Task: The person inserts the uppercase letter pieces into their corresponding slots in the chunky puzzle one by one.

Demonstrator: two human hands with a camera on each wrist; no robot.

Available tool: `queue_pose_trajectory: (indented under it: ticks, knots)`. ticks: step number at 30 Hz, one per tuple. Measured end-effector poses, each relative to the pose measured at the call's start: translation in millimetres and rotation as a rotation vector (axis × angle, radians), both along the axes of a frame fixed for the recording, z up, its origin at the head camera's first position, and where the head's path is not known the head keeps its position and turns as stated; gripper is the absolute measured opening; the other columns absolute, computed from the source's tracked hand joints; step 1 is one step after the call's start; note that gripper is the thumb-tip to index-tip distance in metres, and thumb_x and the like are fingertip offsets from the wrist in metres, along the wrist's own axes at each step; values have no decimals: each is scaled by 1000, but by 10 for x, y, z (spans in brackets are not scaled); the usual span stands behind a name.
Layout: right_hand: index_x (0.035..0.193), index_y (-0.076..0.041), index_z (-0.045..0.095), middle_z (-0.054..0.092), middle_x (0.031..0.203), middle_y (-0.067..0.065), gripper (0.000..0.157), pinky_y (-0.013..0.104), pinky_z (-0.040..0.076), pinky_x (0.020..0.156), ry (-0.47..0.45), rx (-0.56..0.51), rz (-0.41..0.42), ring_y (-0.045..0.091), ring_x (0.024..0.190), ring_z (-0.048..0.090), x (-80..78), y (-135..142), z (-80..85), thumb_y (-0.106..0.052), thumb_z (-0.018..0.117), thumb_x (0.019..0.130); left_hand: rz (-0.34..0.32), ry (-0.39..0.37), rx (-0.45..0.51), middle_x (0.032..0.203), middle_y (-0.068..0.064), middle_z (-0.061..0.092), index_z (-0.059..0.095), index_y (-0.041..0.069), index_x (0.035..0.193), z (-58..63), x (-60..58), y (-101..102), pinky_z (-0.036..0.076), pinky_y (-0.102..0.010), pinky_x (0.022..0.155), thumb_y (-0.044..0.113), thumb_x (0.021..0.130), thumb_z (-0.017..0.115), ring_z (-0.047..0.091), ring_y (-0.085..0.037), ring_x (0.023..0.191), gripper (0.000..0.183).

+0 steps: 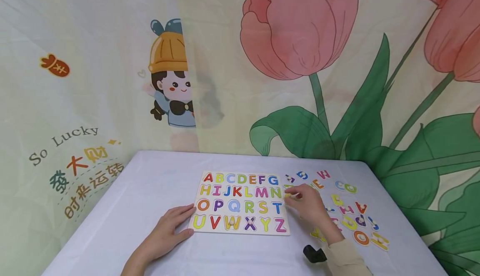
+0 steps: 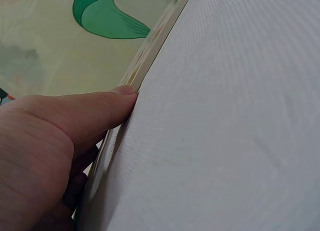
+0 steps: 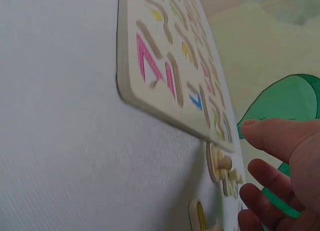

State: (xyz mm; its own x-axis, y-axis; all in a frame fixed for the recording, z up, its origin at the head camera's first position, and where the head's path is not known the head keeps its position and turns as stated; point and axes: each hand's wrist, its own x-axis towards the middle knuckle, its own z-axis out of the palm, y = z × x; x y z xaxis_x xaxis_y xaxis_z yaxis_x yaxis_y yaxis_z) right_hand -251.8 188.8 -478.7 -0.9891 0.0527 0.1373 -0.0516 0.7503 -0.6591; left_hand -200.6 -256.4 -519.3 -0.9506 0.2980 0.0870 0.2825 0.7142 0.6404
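Lying flat on the white-covered table [image 1: 161, 176], the alphabet board [image 1: 271, 215] sits in front of me, between my two hands. Knobs stand up at the W [image 1: 227, 222] and X [image 1: 250, 228], so I judge those pieces seated. My left hand [image 1: 165, 230] rests at the board's left edge, fingers reaching forward and thumb at the near corner; a loose touch there could let the board slide under a push from the right.

My right hand [image 1: 308, 204] is at the opposite edge, beside the N, thumb parted from the bent fingers by a modest gap. I see nothing between them; whether a fingertip touches a piece I cannot tell. Below it, a knobbed piece [image 3: 212, 163] lies just beside the board, and a low, hasty reach could tip it.

Farther right, loose letters are strewn at odd angles, including an orange O [image 1: 361, 237] and an upturned A [image 1: 361, 207]. Misreading one's turn could jam it crosswise in its recess. My sleeve [image 1: 346, 255] passes near the closest letters and might drag them.
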Motion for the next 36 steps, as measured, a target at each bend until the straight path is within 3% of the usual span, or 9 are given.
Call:
queue_pose_trajectory:
  ticks: [4, 12, 18, 29, 36]
  knots:
    - [118, -14, 80, 69, 116, 5, 27, 37, 54, 85, 1, 30, 16, 24, 104, 60, -78, 138, -66, -20, 84, 92, 4, 6, -8, 164, 7, 47, 56, 20, 156, -5, -6, 9, 31, -63, 120, 43, 98, 76, 37, -27, 153, 66]
    - [113, -15, 82, 68, 108, 2, 23, 29, 51, 73, -37, 59, 49, 21, 94, 59, -155, 201, -120, -19, 86, 91, 16, -18, -12, 164, 7, 47, 56, 20, 157, -11, -25, 21, 30, -64, 121, 43, 98, 76, 37, -28, 153, 67]
    - [111, -14, 83, 68, 102, 1, 21, 33, 48, 78, -28, 104, 29, 20, 92, 56, -164, 171, -133, -19, 86, 90, 19, -9, -21, 164, 7, 47, 55, 19, 157, -6, -33, 31, 30, -63, 121, 42, 98, 76, 37, -28, 153, 67]
    - [109, -13, 83, 68, 104, 3, 18, 31, 51, 78, -26, 56, -10, 20, 93, 59, -177, 149, -179, -17, 85, 92, 35, -15, -24, 163, 7, 48, 55, 20, 157, 1, -29, 21, 31, -63, 121, 43, 97, 76, 37, -28, 153, 68]
    - [107, -13, 83, 68, 101, 3, 16, 25, 49, 71, -11, 32, -26, 19, 90, 58, -153, 111, -149, -19, 84, 93, 53, -40, -15, 163, 5, 49, 54, 21, 158, 5, -18, 17, 31, -64, 121, 45, 96, 77, 37, -29, 153, 70]
